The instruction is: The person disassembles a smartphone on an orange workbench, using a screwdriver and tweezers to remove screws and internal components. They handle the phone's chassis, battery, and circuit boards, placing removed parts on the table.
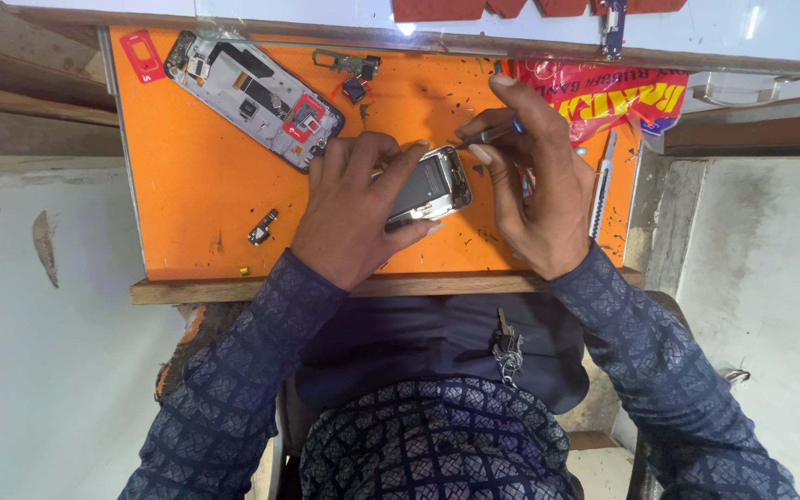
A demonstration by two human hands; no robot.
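Observation:
My left hand [356, 206] grips a small silver phone body [434, 185] and holds it down on the orange mat [196, 185]. My right hand [530, 176] holds a thin metal tool with a blue tip [491, 135]; its point reaches the phone's upper right edge. An opened phone frame with exposed boards [252, 97] lies at the mat's upper left, apart from both hands.
Small loose parts sit on the mat: a red card [142, 56], a flex part [349, 63], a dark camera piece [355, 89], a small connector [262, 227]. A red and yellow packet [618, 97] and a silver blade tool [601, 185] lie right. Keys [507, 344] hang at my waist.

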